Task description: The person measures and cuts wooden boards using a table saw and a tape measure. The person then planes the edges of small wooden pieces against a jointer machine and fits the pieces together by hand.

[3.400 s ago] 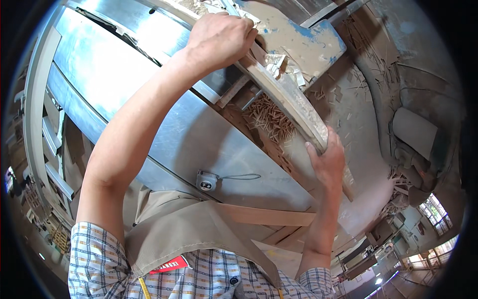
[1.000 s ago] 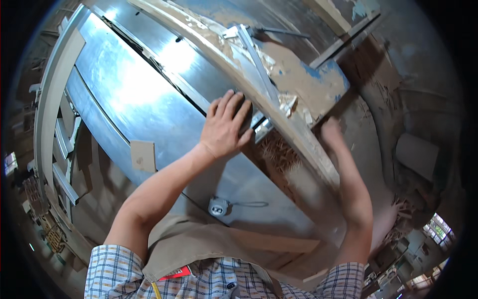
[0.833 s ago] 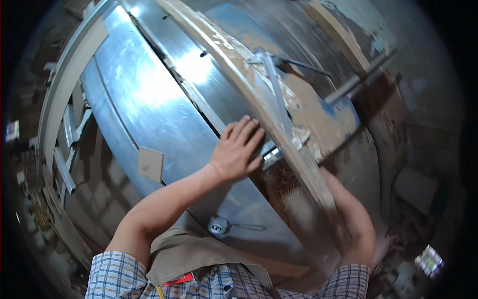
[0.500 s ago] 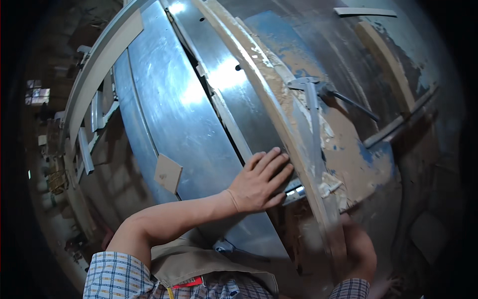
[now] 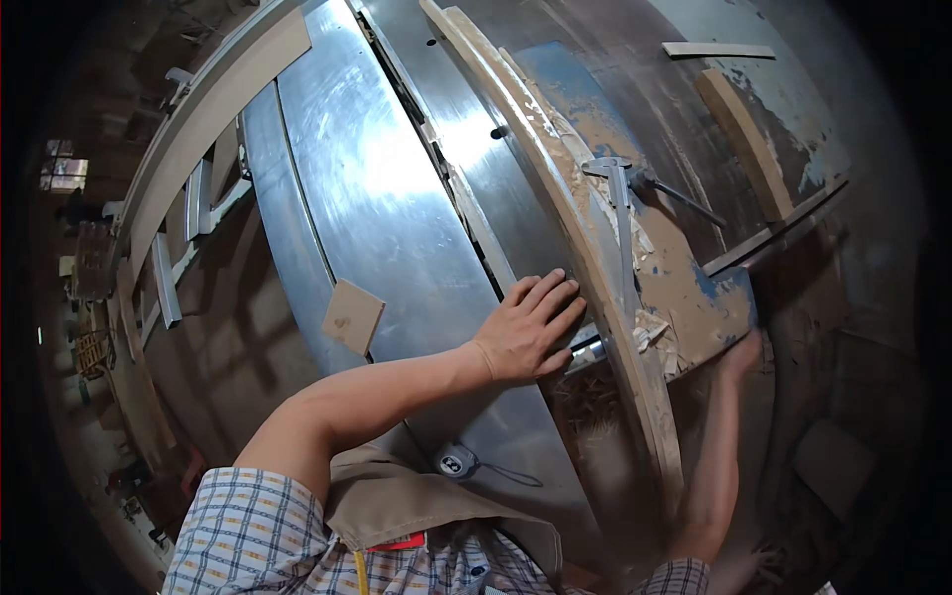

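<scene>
My left hand [image 5: 531, 332] lies flat on the metal saw table [image 5: 397, 213], its fingers stretched out toward a long wooden fence board [image 5: 543, 164]. My right hand [image 5: 742, 355] is on the other side of that board, at the near corner of a blue plate [image 5: 732, 302] covered in sawdust; its fingers are blurred and partly hidden. On the dusty plate beside the fence lies a caliper [image 5: 620, 188]. Its long beam points toward me. A small square wooden piece [image 5: 353, 317] rests on the table left of my left hand.
Near my apron is a tape measure [image 5: 456, 461] with a cord. Beyond the blue plate are a thick wooden strip [image 5: 744, 144], a thin pale strip [image 5: 719, 50] and a metal bar [image 5: 778, 226]. A narrow slot [image 5: 466, 233] runs along the table. Metal rails stand at the left.
My right hand has moved forward, from beside the fence's near end to the corner of the blue plate. My left hand stays on the table. The view has shifted slightly.
</scene>
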### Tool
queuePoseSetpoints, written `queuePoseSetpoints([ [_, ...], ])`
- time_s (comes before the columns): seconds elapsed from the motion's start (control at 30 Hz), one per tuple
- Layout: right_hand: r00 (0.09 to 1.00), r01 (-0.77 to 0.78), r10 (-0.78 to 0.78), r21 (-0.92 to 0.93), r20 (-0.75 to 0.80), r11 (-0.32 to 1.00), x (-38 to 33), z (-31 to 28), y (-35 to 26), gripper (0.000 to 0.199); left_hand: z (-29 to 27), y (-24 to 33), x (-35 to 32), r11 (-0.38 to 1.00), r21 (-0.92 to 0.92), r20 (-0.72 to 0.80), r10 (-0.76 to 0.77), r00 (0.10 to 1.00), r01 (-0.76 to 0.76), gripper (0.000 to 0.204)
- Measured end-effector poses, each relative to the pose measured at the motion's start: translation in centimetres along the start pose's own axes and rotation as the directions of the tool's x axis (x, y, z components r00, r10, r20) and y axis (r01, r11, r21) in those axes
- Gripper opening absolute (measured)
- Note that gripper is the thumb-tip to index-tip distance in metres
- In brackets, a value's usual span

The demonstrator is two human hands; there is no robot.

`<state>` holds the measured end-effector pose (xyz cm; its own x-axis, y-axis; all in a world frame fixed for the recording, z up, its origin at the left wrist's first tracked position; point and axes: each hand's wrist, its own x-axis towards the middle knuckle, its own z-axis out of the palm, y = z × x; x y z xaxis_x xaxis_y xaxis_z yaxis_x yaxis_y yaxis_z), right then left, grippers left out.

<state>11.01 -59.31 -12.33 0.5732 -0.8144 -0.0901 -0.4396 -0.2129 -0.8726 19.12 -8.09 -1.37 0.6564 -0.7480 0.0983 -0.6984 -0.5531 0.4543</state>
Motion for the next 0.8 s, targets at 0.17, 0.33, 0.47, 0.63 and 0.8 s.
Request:
queuePoseSetpoints([
  [0.17, 0.498, 0.848, -0.847, -0.310, 0.186, 0.430, -11.8, 7.6, -24.6, 0.051, -0.9, -1.1, -0.7, 0.997, -0.074, -0.074, 0.002, 0.997, -0.008, 0.066],
  [0.33, 0.408, 0.875, -0.689, -0.472, 0.600, 0.107, -11.7, 16.7, -30.6, 0.041, -6.1, -0.9, 5.2, 0.970, -0.074, -0.469, 0.170, 0.866, -0.231, 0.029],
  [0.47, 0.551, 0.827, -0.513, -0.510, 0.658, 0.235, -10.5, 18.7, -31.1, 0.044, -8.7, -6.2, 14.8, 0.999, 0.022, -0.355, 0.048, 0.934, -0.043, 0.020],
  [0.63, 0.680, 0.725, -0.635, -0.466, 0.367, 0.507, -8.5, 18.3, -28.4, 0.041, -9.9, -6.8, 15.9, 0.974, -0.006, -0.159, -0.227, 0.961, 0.228, 0.039],
  [0.8, 0.991, 0.024, 0.072, 0.666, -0.116, 0.745, -3.2, 20.8, -28.3, 0.028, -8.3, -5.2, 16.6, 0.985, 0.065, -0.137, -0.153, 0.979, 0.163, 0.039],
])
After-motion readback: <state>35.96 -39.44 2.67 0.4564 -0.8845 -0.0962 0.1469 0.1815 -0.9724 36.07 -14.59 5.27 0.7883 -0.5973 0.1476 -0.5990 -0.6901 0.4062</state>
